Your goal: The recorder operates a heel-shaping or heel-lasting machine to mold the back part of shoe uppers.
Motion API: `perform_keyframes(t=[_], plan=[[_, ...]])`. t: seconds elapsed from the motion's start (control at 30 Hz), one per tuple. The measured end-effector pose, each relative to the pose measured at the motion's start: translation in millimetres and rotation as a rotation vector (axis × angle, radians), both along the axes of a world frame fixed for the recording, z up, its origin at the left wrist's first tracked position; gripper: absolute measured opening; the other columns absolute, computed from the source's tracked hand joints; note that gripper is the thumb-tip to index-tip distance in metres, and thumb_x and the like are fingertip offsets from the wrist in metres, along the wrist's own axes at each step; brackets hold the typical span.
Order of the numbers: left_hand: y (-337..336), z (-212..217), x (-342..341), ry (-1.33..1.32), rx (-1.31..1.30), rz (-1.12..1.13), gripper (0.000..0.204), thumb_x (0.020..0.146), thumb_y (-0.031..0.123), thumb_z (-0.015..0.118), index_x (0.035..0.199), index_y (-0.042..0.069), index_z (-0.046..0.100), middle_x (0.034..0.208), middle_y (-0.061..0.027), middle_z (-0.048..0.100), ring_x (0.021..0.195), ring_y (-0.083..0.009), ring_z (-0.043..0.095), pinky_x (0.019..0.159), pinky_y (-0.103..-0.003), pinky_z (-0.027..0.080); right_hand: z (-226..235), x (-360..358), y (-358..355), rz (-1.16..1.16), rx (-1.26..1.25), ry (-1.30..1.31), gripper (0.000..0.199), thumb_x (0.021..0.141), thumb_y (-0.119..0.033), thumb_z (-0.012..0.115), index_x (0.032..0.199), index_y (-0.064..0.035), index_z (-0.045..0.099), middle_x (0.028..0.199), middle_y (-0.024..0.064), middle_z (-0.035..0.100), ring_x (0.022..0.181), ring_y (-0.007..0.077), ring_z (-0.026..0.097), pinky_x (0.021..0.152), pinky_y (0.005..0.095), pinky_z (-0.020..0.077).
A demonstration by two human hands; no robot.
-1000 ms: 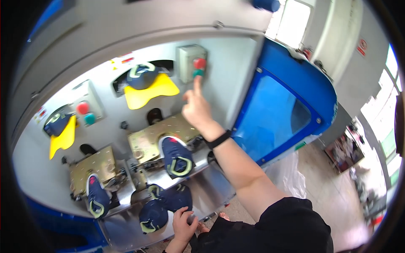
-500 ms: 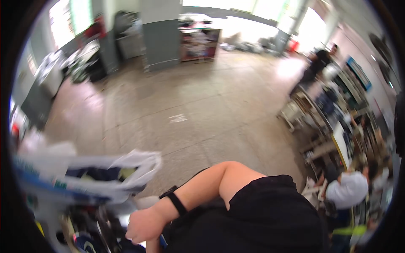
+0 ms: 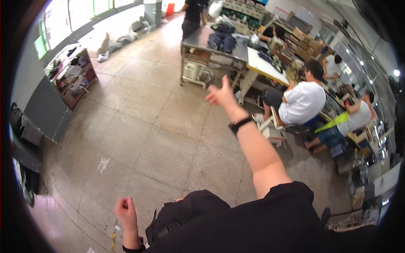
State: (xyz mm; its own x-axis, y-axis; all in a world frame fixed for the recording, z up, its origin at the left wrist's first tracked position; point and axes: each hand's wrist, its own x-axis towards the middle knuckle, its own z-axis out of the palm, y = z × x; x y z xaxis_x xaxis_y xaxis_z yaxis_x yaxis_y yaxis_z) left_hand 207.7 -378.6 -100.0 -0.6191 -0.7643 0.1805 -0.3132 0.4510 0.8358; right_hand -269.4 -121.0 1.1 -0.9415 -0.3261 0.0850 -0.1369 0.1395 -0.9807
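My right hand point(image 3: 220, 96) is stretched out over the floor, fingers apart and nothing in it, with a black band point(image 3: 241, 125) round the wrist. In the picture it overlaps the floor just short of a metal-topped work table point(image 3: 196, 40), without touching it. Lower left, my left hand point(image 3: 126, 212) is raised with its fingers curled in. A gap shows inside the curl, and I see nothing held there. A black bag with a strap and buckle point(image 3: 173, 227) lies against my body between the two arms.
Dark folded garments point(image 3: 222, 39) lie on the table. A person in a white shirt point(image 3: 301, 101) sits at a white-topped table point(image 3: 265, 65); others work behind. Someone in black point(image 3: 194, 17) stands at the far end. A shelf unit point(image 3: 76, 76) and grey pillar point(image 3: 44, 105) stand left.
The view has swung right, and the plastic bag at the lower left is out of sight. My right arm has gone from bent and low to stretched forward. My left hand now shows clearly.
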Motion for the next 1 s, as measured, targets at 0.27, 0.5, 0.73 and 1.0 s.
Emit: perform_keyframes(t=[0.27,0.5,0.73,1.0], plan=[[32,4,-76,0.008,0.082,-0.201,0.019,0.088,0.010,0.068,0.073,0.000,0.061,0.055,0.0045,0.046,0.053,-0.0032,0.041,0.049,-0.021,0.032,-151,10,49,0.377,0.715,-0.223,0.031,0.089,-0.017,0.055,0.118,-0.0064,0.059,0.084,0.0071,0.070,0.070,0.0182,0.067,0.060,0.0342,0.0535],[43,-2,-76,-0.080,0.199,-0.181,0.020,0.088,0.013,0.069,0.073,0.001,0.065,0.055,0.0052,0.049,0.053,-0.0023,0.042,0.048,-0.021,0.032,-260,202,11,0.828,0.572,-0.618,0.035,0.087,-0.028,0.059,0.116,-0.0100,0.066,0.089,0.0059,0.071,0.068,0.0159,0.066,0.056,0.0333,0.0496],[62,-6,-92,-0.025,0.272,-0.256,0.018,0.088,0.012,0.070,0.076,0.000,0.066,0.056,0.0051,0.052,0.053,-0.0020,0.043,0.048,-0.021,0.033,-238,219,20,1.098,0.939,-0.246,0.045,0.089,-0.037,0.058,0.121,-0.0066,0.064,0.116,0.0145,0.068,0.109,0.0320,0.063,0.091,0.0417,0.0485],[83,-6,-90,-0.115,0.214,-0.373,0.020,0.085,0.014,0.072,0.075,-0.001,0.065,0.054,0.0006,0.054,0.052,-0.0043,0.046,0.049,-0.024,0.038,-223,239,24,1.062,0.828,-0.189,0.044,0.089,-0.039,0.061,0.117,-0.0056,0.066,0.112,0.0159,0.068,0.103,0.0331,0.064,0.086,0.0421,0.0492]])
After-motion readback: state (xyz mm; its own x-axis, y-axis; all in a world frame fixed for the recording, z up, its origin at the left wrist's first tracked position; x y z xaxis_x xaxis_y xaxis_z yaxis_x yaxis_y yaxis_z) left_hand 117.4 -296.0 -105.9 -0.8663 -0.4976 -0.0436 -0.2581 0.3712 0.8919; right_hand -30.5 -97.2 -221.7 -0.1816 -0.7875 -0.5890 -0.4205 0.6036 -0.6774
